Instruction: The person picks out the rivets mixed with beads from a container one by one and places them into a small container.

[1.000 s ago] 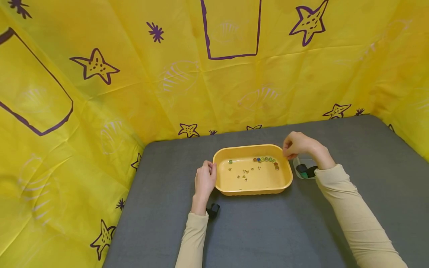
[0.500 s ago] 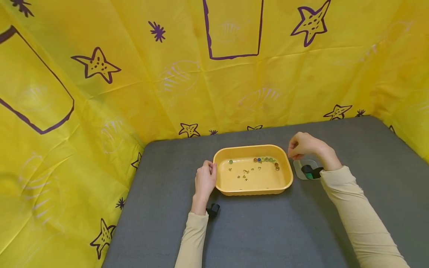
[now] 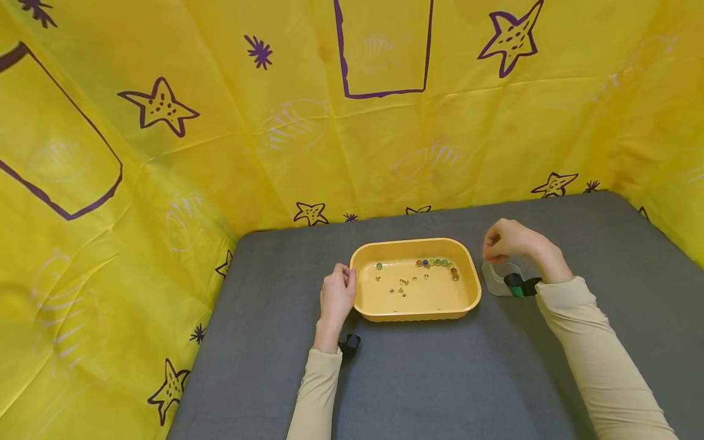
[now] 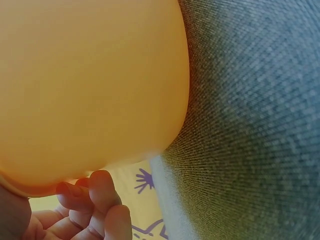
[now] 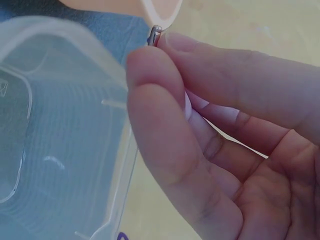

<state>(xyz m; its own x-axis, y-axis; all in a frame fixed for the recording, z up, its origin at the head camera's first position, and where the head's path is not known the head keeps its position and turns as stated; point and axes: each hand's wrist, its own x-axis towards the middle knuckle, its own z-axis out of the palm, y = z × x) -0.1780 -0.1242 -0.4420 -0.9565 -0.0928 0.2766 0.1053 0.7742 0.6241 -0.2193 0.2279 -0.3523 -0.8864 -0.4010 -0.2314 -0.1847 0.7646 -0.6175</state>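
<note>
A yellow plastic tray [image 3: 415, 310] stands on the grey surface. Inside it, small gold-coloured metal pieces [image 3: 403, 282] lie scattered, a row of glass marbles [image 3: 438, 262] curves along the back right, and a single green marble [image 3: 379, 266] sits at the left. My left hand [image 3: 338, 294] grips the tray's left rim, its fingers curled at the edge in the left wrist view. Between thumb and index finger, my right hand [image 3: 508, 239] pinches a small shiny metal piece [image 5: 154, 36], mostly hidden by the fingertips. This hand is beside the wall of a clear plastic container [image 5: 75, 125].
The clear container is just right of the tray, partly behind the right wrist's black camera strap [image 3: 517, 285]. A black wrist device [image 3: 350, 346] shows beside the left wrist. Yellow patterned cloth [image 3: 363, 153] rises behind the grey surface [image 3: 418, 379].
My right hand has moved right, from the tray's right rim to over the clear container, still pinching. My left hand and the tray stay in place.
</note>
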